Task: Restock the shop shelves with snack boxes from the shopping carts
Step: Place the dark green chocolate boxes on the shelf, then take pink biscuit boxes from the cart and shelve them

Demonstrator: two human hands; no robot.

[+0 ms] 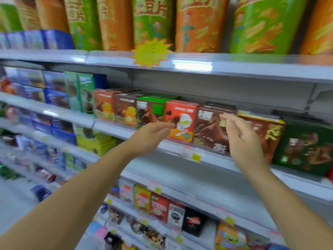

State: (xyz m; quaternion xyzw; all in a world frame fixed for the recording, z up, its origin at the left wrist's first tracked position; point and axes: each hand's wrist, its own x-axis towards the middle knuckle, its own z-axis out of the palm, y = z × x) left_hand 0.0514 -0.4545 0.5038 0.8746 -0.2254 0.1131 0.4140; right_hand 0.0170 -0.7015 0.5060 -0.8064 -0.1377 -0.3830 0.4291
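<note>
Red box (180, 120): red, white cartoon figure, orange band below.
Brown box (210, 130): dark brown, white lettering.
Green box (151, 110): bright green top, brown picture.
Star tag (151, 53): yellow, pink-red edge.
Shelf edge (252, 66): pale grey.
Tall tubes (200, 24): green and orange.

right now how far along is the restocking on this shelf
Done, it seems: the middle shelf shows a full front row of boxes, including the red box and the brown box. In hand: nothing. The left hand and right hand are open and empty at those two boxes. Left: cannot tell, since no cart is in view.
</note>
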